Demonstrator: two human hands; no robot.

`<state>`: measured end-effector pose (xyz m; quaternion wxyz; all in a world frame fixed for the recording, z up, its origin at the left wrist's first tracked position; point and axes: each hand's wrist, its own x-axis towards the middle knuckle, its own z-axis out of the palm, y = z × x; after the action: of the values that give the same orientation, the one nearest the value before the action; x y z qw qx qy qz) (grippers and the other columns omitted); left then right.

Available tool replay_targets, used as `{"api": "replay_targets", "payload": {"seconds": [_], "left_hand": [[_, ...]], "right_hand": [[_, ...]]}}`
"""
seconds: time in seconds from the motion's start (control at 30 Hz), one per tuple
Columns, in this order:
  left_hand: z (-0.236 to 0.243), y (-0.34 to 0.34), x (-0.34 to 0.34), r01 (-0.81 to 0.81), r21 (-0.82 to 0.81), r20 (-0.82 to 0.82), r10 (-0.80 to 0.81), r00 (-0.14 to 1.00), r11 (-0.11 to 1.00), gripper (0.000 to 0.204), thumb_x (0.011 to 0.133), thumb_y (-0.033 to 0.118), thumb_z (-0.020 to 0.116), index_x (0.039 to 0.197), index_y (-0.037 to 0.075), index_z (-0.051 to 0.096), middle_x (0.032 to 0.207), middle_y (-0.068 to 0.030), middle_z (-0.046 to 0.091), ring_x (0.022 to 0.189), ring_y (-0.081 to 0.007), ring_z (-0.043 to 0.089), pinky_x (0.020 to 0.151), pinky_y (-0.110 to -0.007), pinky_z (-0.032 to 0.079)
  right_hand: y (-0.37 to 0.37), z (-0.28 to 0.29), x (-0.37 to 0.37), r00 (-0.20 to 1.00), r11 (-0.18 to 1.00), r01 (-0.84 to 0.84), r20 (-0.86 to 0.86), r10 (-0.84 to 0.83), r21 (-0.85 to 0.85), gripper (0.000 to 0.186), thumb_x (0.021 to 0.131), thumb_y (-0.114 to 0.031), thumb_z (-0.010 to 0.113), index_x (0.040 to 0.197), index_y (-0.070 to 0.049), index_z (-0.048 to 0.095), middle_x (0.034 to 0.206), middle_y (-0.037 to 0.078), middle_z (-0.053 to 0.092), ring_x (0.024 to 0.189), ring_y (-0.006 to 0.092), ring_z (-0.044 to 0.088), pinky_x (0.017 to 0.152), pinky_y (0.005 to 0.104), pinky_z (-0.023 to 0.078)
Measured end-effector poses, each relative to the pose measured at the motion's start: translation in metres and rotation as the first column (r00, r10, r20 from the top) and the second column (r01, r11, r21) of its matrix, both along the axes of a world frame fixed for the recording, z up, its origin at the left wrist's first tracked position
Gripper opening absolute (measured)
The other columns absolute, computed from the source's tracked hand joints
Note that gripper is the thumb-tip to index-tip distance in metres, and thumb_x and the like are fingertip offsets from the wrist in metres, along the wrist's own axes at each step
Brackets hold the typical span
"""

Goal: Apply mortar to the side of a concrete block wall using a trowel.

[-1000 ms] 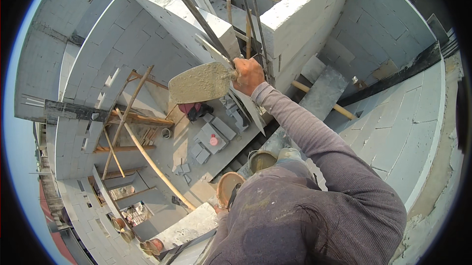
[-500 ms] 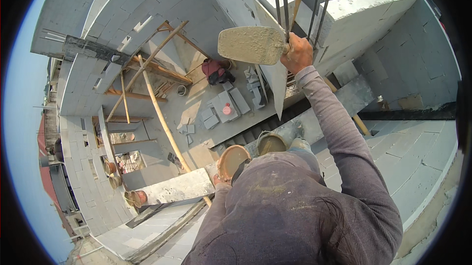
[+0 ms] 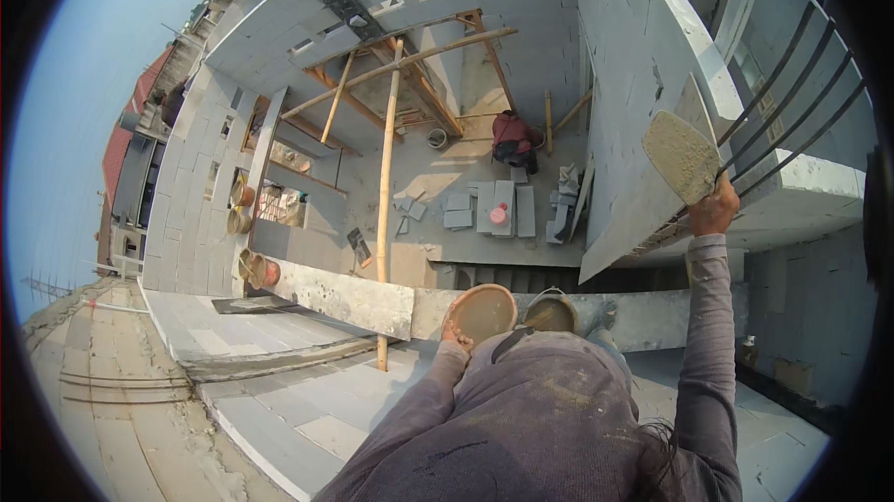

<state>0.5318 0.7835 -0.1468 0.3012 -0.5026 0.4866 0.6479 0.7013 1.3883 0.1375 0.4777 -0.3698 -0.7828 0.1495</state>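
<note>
My right hand point(image 3: 715, 208) is raised at the right, wrapped round the handle of a trowel point(image 3: 681, 156) with a broad, mortar-coated blade. The blade points up and left, beside the edge of a tall pale panel point(image 3: 610, 209) at the block wall. Low in the middle, my left hand point(image 3: 453, 333) grips the rim of an orange-brown bowl point(image 3: 488, 288) with a grey-brown mix inside. Right of the bowl, close to my body, a bucket point(image 3: 549, 294) stands on a walkway plank point(image 3: 647, 318) and holds a darker mix.
Steel bars point(image 3: 792, 97) jut out near my right hand. A bamboo pole point(image 3: 386, 176) rises at the left beside a whitish plank point(image 3: 358, 302) with buckets point(image 3: 265, 272) at its end. Below, a person in a red top point(image 3: 510, 134) bends near stacked grey blocks point(image 3: 524, 211).
My view has turned, so the scene appears rotated and the floor below sits further right. My right hand with the trowel is further right and lower in view. Both hands keep their holds.
</note>
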Motion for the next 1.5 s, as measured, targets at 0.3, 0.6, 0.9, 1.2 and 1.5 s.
{"api": "replay_targets", "payload": {"seconds": [0.3, 0.6, 0.9, 1.2, 1.5], "left_hand": [[-0.004, 0.001, 0.019, -0.044, -0.19, -0.099, 0.025, 0.995, 0.981, 0.048, 0.09, 0.055, 0.075, 0.094, 0.01, 0.057, 0.058, -0.002, 0.046, 0.046, -0.0193, 0.045, 0.051, -0.035, 0.044], [-0.028, -0.017, 0.008, -0.124, -0.119, -0.004, 0.124, 0.992, 0.985, 0.045, 0.09, 0.049, 0.074, 0.109, 0.015, 0.051, 0.073, 0.0006, 0.044, 0.052, -0.0133, 0.04, 0.054, -0.03, 0.04], [0.009, -0.004, -0.002, 0.085, -0.01, -0.036, -0.086, 0.996, 0.996, 0.037, 0.094, 0.052, 0.056, 0.104, 0.017, 0.053, 0.067, -0.0003, 0.047, 0.047, -0.0151, 0.041, 0.049, -0.033, 0.04], [0.008, 0.004, -0.001, 0.063, -0.049, -0.048, -0.066, 0.997, 0.997, 0.033, 0.095, 0.049, 0.055, 0.101, 0.017, 0.052, 0.073, 0.0001, 0.047, 0.048, -0.014, 0.04, 0.048, -0.033, 0.04], [0.002, -0.003, -0.004, 0.062, 0.018, -0.056, -0.061, 0.997, 0.998, 0.029, 0.094, 0.044, 0.056, 0.104, 0.017, 0.054, 0.079, 0.0001, 0.049, 0.05, -0.0135, 0.038, 0.047, -0.033, 0.037]], "right_hand": [[0.005, -0.003, -0.002, 0.998, 0.999, -0.054, 0.012, 0.054, 0.003, 0.036, 0.079, -0.02, 0.084, 0.108, -0.004, 0.069, 0.092, 0.016, 0.077, 0.083, 0.0338, 0.076, 0.071, 0.0384, 0.057], [0.005, -0.005, 0.0, 0.999, 0.999, -0.037, -0.009, 0.038, 0.01, 0.038, 0.075, -0.025, 0.087, 0.102, -0.005, 0.07, 0.081, 0.017, 0.072, 0.075, 0.0375, 0.072, 0.066, 0.0428, 0.054], [0.008, -0.005, 0.001, 0.999, 0.999, 0.026, 0.021, -0.027, 0.047, 0.04, 0.07, -0.028, 0.09, 0.085, -0.006, 0.061, 0.074, 0.016, 0.066, 0.071, 0.0383, 0.066, 0.064, 0.0473, 0.051], [0.008, -0.005, 0.002, 0.993, 0.997, 0.052, 0.106, -0.058, 0.056, 0.038, 0.071, -0.029, 0.088, 0.091, -0.007, 0.064, 0.079, 0.015, 0.068, 0.074, 0.0382, 0.067, 0.066, 0.0483, 0.052], [0.01, -0.008, 0.006, 0.995, 0.998, 0.025, 0.095, -0.031, 0.061, 0.039, 0.071, -0.03, 0.088, 0.089, -0.007, 0.063, 0.077, 0.015, 0.068, 0.073, 0.0387, 0.068, 0.065, 0.0482, 0.052]]}}
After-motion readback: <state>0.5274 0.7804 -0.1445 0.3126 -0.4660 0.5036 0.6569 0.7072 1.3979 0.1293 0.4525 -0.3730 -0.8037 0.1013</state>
